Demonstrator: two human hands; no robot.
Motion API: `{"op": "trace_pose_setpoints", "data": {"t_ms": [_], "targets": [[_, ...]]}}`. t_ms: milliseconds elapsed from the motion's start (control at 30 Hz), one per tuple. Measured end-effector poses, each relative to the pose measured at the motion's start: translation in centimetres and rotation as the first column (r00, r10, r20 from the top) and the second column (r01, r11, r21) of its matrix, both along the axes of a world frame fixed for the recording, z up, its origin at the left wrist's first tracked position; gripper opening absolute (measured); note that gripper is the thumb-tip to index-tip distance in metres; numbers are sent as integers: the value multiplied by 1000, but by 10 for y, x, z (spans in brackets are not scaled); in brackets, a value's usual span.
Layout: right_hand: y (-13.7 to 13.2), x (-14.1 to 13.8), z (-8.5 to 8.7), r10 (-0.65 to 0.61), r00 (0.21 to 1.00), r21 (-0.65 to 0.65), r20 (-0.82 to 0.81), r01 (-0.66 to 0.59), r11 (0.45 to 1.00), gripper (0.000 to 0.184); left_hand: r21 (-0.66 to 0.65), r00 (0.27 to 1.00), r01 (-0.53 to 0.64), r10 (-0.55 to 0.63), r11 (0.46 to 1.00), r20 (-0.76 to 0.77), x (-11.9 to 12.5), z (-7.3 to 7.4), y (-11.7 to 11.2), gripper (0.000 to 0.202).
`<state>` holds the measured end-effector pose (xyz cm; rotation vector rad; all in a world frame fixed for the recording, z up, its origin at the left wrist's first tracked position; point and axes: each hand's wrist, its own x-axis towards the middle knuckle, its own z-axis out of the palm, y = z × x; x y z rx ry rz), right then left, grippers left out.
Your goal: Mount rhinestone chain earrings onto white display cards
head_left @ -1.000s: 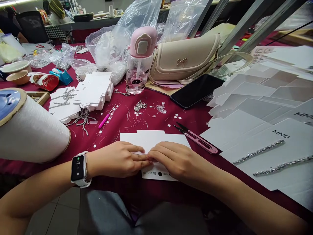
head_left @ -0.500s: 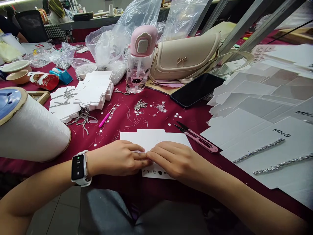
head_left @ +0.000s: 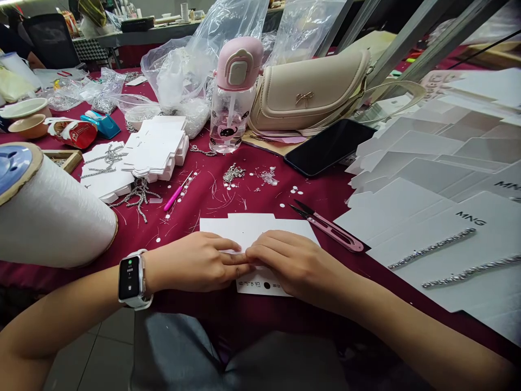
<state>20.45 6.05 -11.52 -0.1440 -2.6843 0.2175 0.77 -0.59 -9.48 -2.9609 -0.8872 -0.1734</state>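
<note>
A white die-cut card (head_left: 252, 228) lies flat on the maroon tablecloth (head_left: 252, 198), with small black print on its near part (head_left: 258, 285). My left hand (head_left: 195, 263) and my right hand (head_left: 297, 266) press on it from either side, their fingertips meeting at its middle. Part of the card is hidden beneath my fingers. A smartwatch (head_left: 130, 278) sits on my left wrist. Pink thread snips (head_left: 329, 231) rest just beyond my right hand.
Stacked white cards (head_left: 448, 228), some with rhinestone strips (head_left: 431, 248), fill the right. Ahead stand a pink water bottle (head_left: 232, 103), beige handbag (head_left: 309, 92) and black phone (head_left: 329, 146). A white yarn cone (head_left: 52, 214) lies left, near rhinestone chains (head_left: 138, 195).
The whole scene has shifted slightly in view as my head moved. My hands stay on the card, with only small shifts of the fingers.
</note>
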Motion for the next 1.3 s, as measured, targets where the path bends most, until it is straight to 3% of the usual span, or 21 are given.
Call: {"op": "trace_pose_setpoints", "data": {"t_ms": [200,433,767,1300], "targets": [[2,0,-1,-4,1000,-222,-2,3,975,12,23,999,6,-5,1000,-32,-1,1,0,34],[5,2,0,22,999,-257,26,-15,966,11,24,1000,14,-13,1000,-15,0,2,0,33],[3,-1,1,5,998,-42,66,-2,999,17,50,1000,11,-11,999,-2,0,-1,0,32],[-2,-3,0,-23,998,67,59,19,998,24,34,1000,4,-4,999,5,1,-2,-1,31]]}}
